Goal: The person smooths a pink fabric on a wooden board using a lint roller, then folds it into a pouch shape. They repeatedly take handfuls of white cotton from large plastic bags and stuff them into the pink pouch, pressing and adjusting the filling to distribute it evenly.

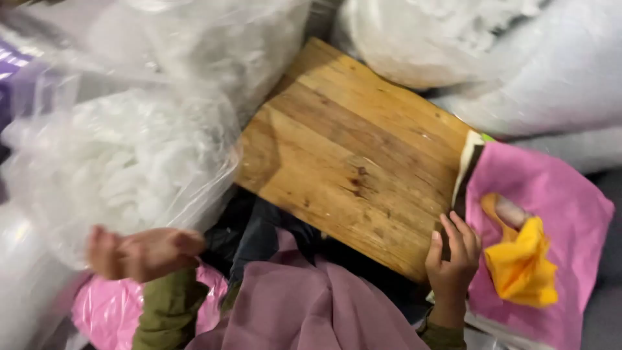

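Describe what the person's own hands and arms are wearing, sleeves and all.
Both hands are bare: no gloves, rings or bands show. The left hand is motion-blurred, so fine detail is lost. Its forearm wears an olive-green sleeve reaching the wrist. The right hand shows a matching olive-green cuff just below the wrist.

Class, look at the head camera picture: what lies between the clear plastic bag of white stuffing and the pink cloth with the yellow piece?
In the head view, the bare wooden board fills that stretch.
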